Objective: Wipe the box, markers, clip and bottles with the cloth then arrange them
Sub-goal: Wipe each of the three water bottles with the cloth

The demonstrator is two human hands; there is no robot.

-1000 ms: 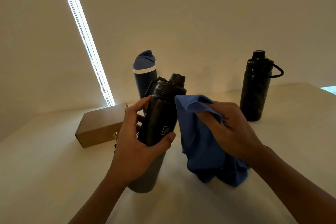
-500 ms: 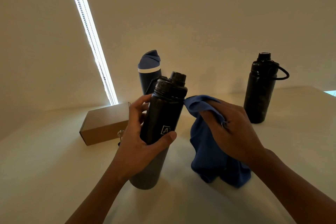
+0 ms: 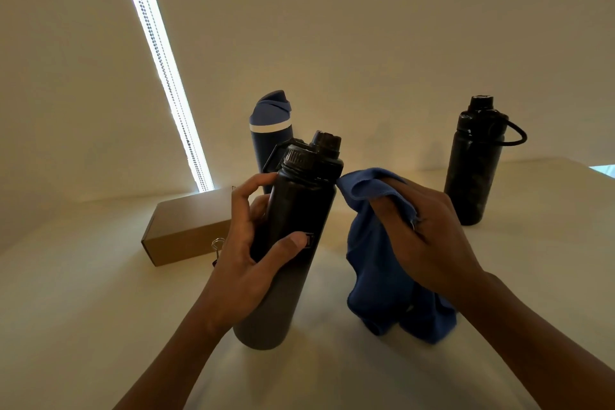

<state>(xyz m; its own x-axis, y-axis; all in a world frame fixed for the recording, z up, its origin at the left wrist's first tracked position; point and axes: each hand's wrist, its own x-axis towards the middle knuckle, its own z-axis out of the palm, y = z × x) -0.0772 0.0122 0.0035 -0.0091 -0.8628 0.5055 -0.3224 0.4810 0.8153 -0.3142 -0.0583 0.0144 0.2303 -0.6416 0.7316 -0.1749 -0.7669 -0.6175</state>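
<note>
My left hand grips a tall black-to-grey bottle around its middle, tilted slightly right, its base near the table. My right hand holds a blue cloth just right of the bottle's neck; the cloth hangs down to the table. A navy bottle with a blue lid stands behind the held one. Another black bottle with a loop handle stands far right. A brown cardboard box lies at left, with a metal binder clip in front of it, mostly hidden by my left hand. No markers show.
The pale table runs to a plain wall behind. A bright vertical light strip crosses the wall at left. The table's right edge shows near the far right.
My left hand has turned the bottle a little, so my thumb now covers its logo. The cloth hand stays beside the neck. My view shifted slightly.
</note>
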